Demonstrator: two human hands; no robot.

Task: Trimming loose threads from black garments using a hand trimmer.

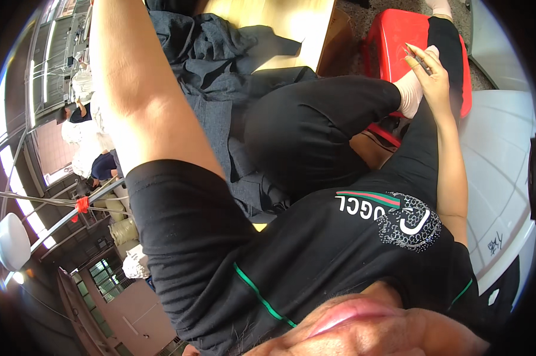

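Observation:
My left arm rises along the left side and passes out at the upper edge, so my left hand is cut off from view. Far to the right, my right hand (432,76) is closed over a small pointed metal tool (421,62), too small to name surely. Yellowish bands show on its fingers. It is beside my foot in a pale pink ribbed sock (409,95), over the red plastic stool (392,38). Dark grey denim-like cloth (205,50) lies in a crumpled heap on the wooden table (300,26) and hangs down beside my bent leg in black trousers.
A glossy white panel (496,142) stands close on the right. At the left, a metal pole (57,222) carries a red tie (81,205) and a white round lamp-like thing (11,242). Beyond it, other people (81,113) are among white cloth bundles (87,154).

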